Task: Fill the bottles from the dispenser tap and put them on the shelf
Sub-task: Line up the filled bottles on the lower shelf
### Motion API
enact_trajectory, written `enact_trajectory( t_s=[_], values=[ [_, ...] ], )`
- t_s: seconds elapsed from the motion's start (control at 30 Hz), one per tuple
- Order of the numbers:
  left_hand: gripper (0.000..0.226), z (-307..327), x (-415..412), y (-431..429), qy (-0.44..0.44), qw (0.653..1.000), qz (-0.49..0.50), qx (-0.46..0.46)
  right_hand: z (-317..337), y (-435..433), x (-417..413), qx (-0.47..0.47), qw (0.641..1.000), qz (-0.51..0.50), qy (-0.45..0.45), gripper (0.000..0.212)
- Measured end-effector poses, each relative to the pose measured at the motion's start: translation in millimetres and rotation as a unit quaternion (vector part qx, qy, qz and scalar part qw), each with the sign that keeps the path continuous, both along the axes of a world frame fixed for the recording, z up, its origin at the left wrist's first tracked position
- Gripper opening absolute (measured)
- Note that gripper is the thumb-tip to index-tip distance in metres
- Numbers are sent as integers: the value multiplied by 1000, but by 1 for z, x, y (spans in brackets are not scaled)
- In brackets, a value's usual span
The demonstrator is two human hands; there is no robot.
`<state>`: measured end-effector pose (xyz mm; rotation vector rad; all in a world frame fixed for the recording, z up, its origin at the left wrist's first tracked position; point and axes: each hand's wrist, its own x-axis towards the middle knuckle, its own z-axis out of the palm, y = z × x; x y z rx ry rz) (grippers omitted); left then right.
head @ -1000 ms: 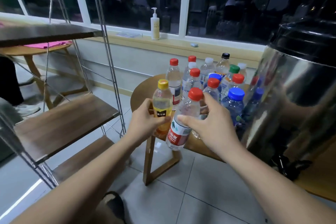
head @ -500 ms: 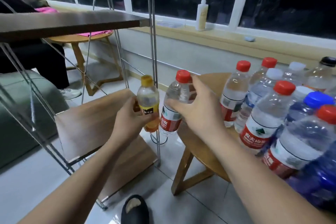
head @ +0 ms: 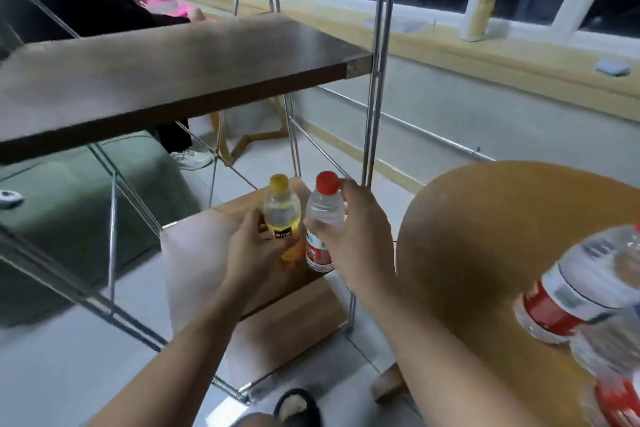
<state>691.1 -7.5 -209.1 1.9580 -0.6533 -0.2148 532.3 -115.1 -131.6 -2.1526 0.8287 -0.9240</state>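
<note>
My left hand (head: 254, 250) grips a yellow-capped bottle (head: 282, 215) with a yellow label. My right hand (head: 360, 236) grips a clear red-capped bottle (head: 323, 211) with a red label. Both bottles stand upright side by side at the right end of the middle board (head: 197, 253) of the metal-frame shelf; whether their bases touch the board I cannot tell. The top board (head: 156, 80) of the shelf spans above them. The dispenser is out of view.
A round wooden table (head: 502, 236) is at the right, with blurred red-labelled bottles (head: 581, 288) on its near right edge. The shelf's metal post (head: 375, 97) rises just behind my right hand. A seated person (head: 86, 0) and a green cushion (head: 76, 201) lie left. A pump bottle (head: 483, 0) stands on the windowsill.
My view has swung left and down toward the shelf. Both hands have carried their bottles from beside the table to over the middle board, under the top board.
</note>
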Motion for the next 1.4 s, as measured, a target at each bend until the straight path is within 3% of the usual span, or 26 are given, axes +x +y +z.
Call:
enact_trajectory(
  t_s=[0.17, 0.33, 0.5, 0.7, 0.93, 1.4],
  values=[
    [57, -15, 26, 8, -1, 1000, 16, 1, -17, 0, 38, -30, 998, -6, 50, 65],
    [58, -32, 47, 5, 15, 998, 4, -54, -29, 1, 60, -29, 999, -12, 44, 68],
    [62, -42, 43, 12, 18, 995, -14, -102, -49, 4, 55, 45, 997, -16, 60, 88],
    [60, -47, 46, 19, -30, 995, -18, -98, -80, 19, 56, 82, 993, -56, 64, 50],
    [54, -55, 49, 16, -58, 997, -11, -50, -81, 14, 66, 55, 995, -49, 65, 47],
    [54, -68, 97, -49, -15, 992, 87, -85, -85, -54, 167, 77, 997, -14, 23, 46]
  ],
)
